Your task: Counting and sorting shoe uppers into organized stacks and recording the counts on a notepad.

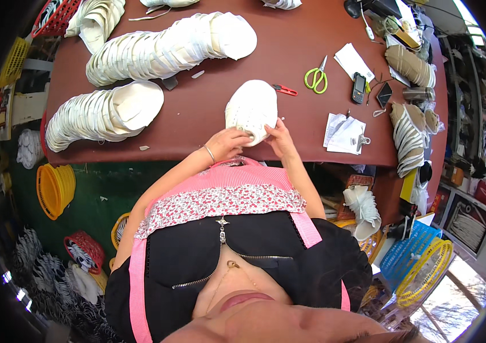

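A white shoe upper (253,107) lies at the table's near edge, its rounded toe pointing away from me. My left hand (228,142) grips the near left side of its opening with bent fingers. On the opposite side, my right hand (280,139) pinches the edge between thumb and fingers. Just beyond the right hand lies a small red thread snipper (285,90). Green-handled scissors (316,80) rest farther right. To the left, two long rows of nested white shoe uppers (157,51) lie on their sides, the nearer row (91,117) closer to me.
The brown table (197,134) carries papers with a clip (346,132), a handheld device (359,87) and a phone (384,94) at right. Brown and striped stacks (407,137) line its right edge. Yellow baskets (55,191) and a red basket (84,251) stand below left.
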